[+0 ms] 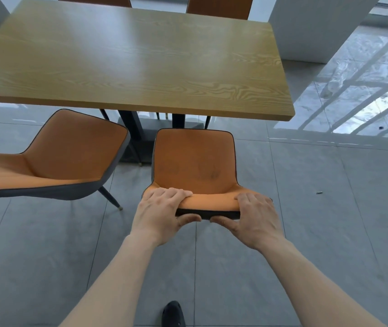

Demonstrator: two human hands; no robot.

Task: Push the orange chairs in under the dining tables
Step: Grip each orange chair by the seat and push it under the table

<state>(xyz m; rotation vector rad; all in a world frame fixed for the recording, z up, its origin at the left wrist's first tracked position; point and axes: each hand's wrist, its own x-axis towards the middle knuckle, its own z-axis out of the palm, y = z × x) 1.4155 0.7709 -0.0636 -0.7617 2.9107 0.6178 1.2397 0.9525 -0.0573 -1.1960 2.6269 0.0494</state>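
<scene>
- Ahead of our grip and well above it stands the dining table (127,60), its wooden top bare; no container shows anywhere, so there is nothing held in anything to report
- To the left of our grip sits a second orange chair (65,156), turned at an angle and pulled out from the table, its seat clear of the edge; we judge it not yet pushed in
- Under our hands is the orange chair (195,161) we are handling: its seat points toward the table, its front edge just short of the tabletop's near edge, so it is not yet under
- We judge it light enough to slide, with a stiff shell and soft padding that dents under the fingers; thin legs on glossy tile should glide, though they may skid sideways
- The top rim of the backrest, gripped at both corners, looks the best hold for steering it straight
- Our left hand (162,213) is closed over the rim, fingers on the orange face, thumb beneath
- Our right hand (254,215) clasps the same rim likewise, just beside the left
</scene>
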